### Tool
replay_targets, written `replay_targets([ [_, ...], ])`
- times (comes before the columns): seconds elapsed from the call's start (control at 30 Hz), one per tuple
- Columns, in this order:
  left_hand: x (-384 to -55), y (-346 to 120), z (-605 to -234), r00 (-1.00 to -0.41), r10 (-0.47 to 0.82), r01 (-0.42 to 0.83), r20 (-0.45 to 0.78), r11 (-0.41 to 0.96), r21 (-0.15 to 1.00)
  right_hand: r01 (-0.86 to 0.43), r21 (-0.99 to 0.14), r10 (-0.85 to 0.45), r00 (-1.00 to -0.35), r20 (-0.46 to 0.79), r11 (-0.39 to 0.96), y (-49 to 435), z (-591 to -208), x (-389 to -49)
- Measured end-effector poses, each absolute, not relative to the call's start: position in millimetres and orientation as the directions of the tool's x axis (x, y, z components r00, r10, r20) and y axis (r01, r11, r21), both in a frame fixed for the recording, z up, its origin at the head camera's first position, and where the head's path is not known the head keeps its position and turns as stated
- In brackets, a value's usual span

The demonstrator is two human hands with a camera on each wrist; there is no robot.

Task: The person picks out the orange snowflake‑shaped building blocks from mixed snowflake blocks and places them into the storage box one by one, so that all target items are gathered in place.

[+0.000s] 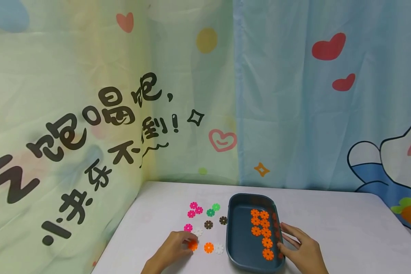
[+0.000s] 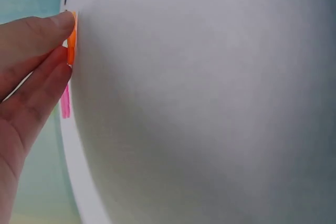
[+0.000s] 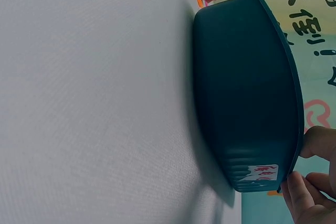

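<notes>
At the left of the loose pieces, my left hand [image 1: 171, 249] pinches an orange notched disc [image 2: 71, 45] between thumb and fingers, right at the tabletop. The left wrist view shows that disc edge-on between the fingertips. My right hand [image 1: 303, 249] holds the right rim of a dark blue-green tray [image 1: 241, 243]. In the right wrist view, the thumb and fingers close on the tray's rim from either side near a small label [image 3: 262, 172]. Several orange notched discs [image 1: 255, 220] lie inside the tray, toward its right side.
Left of the tray, on the white table [image 1: 342, 224], lie pink discs [image 1: 193, 205], green discs [image 1: 210, 212], brown discs [image 1: 208, 224], white discs [image 1: 219, 249] and another orange disc [image 1: 209, 247]. A printed curtain [image 1: 277, 95] hangs behind the table.
</notes>
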State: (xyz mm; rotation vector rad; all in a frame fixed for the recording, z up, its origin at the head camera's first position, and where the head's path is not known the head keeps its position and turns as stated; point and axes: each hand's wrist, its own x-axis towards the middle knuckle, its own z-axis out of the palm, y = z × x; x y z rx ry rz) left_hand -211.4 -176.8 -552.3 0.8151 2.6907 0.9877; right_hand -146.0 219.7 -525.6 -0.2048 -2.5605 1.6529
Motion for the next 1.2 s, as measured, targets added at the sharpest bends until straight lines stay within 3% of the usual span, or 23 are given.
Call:
replay_targets([
  [0.27, -211.6, -179.4, -552.2, -0.806, 0.590, 0.493, 0.042, 0.631, 0.598, 0.073, -0.914, 0.169, -0.986, -0.005, 0.399, 219.0, -525.8, -145.8],
  [0.6, -214.2, -177.8, -552.0, -0.817, 0.576, 0.482, 0.011, 0.672, 0.562, 0.070, -0.913, 0.172, -0.985, 0.000, 0.402, 219.7, -526.5, -146.1],
  [0.93, -215.9, -174.6, -550.8, -0.843, 0.538, 0.422, -0.009, 0.672, 0.609, 0.073, -0.914, 0.172, -0.985, -0.003, 0.400, 219.9, -526.3, -146.8],
  [1.2, -219.9, -168.3, -546.6, -0.827, 0.561, 0.493, 0.024, 0.704, 0.511, 0.082, -0.911, 0.175, -0.985, -0.011, 0.404, 218.5, -525.9, -146.1],
])
